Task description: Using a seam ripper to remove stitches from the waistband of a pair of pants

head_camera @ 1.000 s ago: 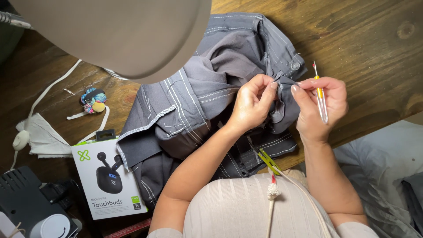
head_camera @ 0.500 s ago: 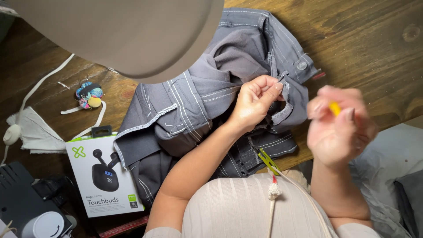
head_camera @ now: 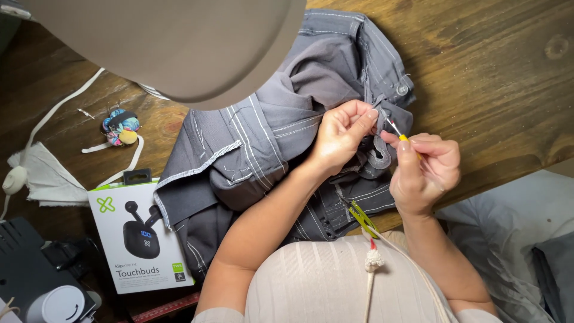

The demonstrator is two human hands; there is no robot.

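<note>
left hand (head_camera: 341, 136): fingers pinched on a belt loop of the grey trousers (head_camera: 281, 137)
right hand (head_camera: 426, 170): fist closed around a yellow seam ripper (head_camera: 399, 133), tip at the loop
trousers: on the wooden table (head_camera: 496, 78)

This looks like a home sewing corner, not a factory. My hands work on a dark wooden table (head_camera: 490, 78) with knots. Far to the left of my left hand (head_camera: 341, 134) lie a small pincushion (head_camera: 121, 127), white fabric strips (head_camera: 54, 173) and an earbuds box (head_camera: 139, 236). Right of my right hand (head_camera: 424, 170) there is soft grey bedding (head_camera: 514, 239).
</note>
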